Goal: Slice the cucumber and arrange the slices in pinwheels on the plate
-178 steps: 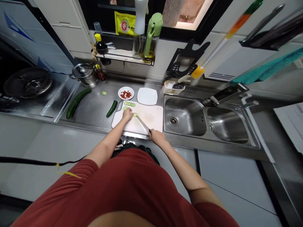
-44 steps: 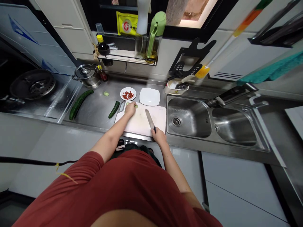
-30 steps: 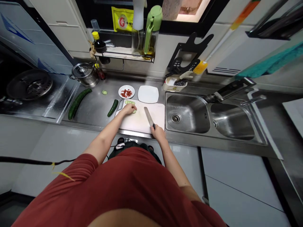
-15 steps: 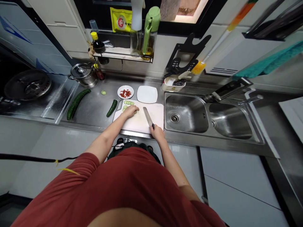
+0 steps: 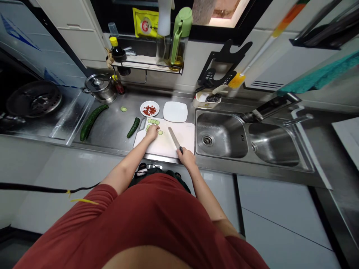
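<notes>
1. L grip (image 5: 152, 132): fingers bent; can't tell if it's pinching anything.
2. Loose cuke slice (image 5: 160, 132): on board (image 5: 183, 134), just R of L grip, which is nearer than R grip (image 5: 186, 156). Round, no long side.
3. R grip: wrapped round knife (image 5: 174, 138) handle; long blade slants fwd & L from it.

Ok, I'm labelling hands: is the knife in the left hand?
No, the right hand grips the knife, while the left hand is beside cucumber slices.
</notes>
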Tool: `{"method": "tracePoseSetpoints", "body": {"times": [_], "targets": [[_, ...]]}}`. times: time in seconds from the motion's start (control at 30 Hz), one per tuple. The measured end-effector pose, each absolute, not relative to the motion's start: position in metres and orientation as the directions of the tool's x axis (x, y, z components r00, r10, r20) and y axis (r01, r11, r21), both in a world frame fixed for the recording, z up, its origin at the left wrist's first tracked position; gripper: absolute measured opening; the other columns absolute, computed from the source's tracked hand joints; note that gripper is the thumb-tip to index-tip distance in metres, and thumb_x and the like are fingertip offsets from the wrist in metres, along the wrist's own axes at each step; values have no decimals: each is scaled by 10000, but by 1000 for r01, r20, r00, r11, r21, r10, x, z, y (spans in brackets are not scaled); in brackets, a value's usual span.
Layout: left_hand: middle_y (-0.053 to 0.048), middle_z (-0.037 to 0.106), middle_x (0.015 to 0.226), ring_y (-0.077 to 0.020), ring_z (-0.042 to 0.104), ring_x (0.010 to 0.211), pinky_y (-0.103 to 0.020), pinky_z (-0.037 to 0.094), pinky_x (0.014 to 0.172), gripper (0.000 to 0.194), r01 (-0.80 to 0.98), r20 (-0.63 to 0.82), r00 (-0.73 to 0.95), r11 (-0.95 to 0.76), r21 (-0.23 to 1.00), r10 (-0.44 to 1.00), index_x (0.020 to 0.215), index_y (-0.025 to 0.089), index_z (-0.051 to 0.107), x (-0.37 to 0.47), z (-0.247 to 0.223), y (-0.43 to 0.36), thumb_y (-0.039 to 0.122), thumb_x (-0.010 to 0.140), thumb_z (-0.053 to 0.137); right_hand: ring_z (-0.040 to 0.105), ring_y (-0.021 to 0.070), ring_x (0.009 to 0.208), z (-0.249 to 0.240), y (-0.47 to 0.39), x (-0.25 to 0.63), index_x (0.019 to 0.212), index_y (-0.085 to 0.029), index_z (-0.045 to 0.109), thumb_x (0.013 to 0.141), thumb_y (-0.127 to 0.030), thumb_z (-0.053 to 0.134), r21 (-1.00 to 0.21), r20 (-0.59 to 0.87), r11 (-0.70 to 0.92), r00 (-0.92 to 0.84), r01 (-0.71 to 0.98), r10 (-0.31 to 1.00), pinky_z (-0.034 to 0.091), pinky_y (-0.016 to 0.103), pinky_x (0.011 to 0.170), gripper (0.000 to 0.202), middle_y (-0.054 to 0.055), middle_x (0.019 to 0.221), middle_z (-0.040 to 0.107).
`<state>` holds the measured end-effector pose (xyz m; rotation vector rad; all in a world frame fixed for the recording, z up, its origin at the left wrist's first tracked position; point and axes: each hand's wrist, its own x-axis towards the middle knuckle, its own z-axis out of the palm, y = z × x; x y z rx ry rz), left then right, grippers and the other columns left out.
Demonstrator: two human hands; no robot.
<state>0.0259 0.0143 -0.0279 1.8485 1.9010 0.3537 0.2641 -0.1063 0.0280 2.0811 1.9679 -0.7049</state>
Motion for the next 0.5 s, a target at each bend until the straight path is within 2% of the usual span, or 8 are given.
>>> {"method": "tracePoseSetpoints", "body": {"times": [0.27,0.5], "targets": [[-76,681,1024,-202,596,987,-281,446,869,288,817,-193,-81,176,549,978,1037,155,706,27,-35,21,110,786,571,647,241,1024,41,-116,261,1173,-212,589,998,-493,331,-163,-472,36,-110,986,875,438,310,825,420,112,1064,694],[-57,677,1015,-190,595,971,-271,441,857,276,798,-227,-111,223,559,968,1030,172,689,29,-38,25,119,772,606,652,238,1016,40,-121,260,1184,-209,582,1001,-499,321,-144,-480,83,-143,986,865,441,312,820,431,116,1065,693]]}}
